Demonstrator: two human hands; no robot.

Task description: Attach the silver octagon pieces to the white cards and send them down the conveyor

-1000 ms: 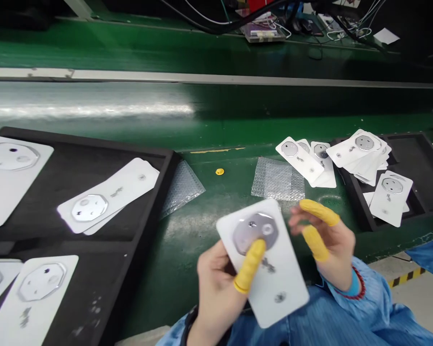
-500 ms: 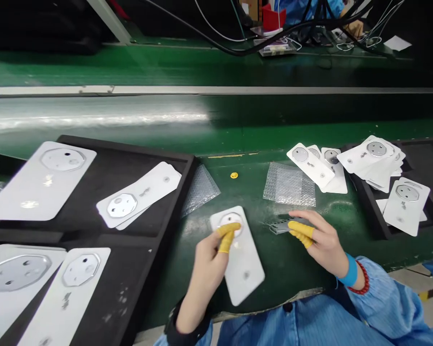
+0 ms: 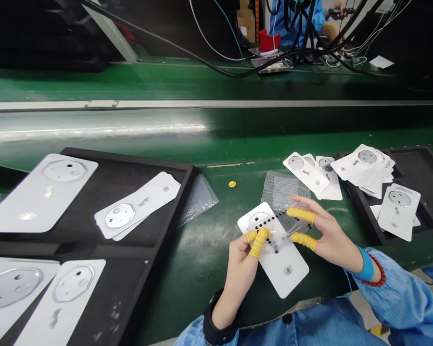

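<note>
A white phone-shaped panel (image 3: 286,269) with a round-cornered camera area lies tilted on the green bench in front of me. Over its upper part is a clear film sheet (image 3: 292,225) with rows of black dots. My left hand (image 3: 243,262), yellow covers on thumb and forefinger, pinches the film's left end. From the right, my right hand (image 3: 326,235) has the sheet between its yellow-covered thumb and forefinger, which stand apart at its edges; the other fingers are stretched out. Whether the film touches the panel I cannot tell.
On the left, a black tray (image 3: 130,269) holds several white panels. Another black tray (image 3: 424,168) on the right carries a pile of panels (image 3: 368,166). Bubble wrap (image 3: 274,187) and a yellow finger cover (image 3: 232,184) lie between them. Cables (image 3: 220,69) hang beyond; a co-worker sits behind.
My left hand has left the panel's camera area and now pinches the film held by my right hand. The panel has shifted right, and the film now overlaps it.
</note>
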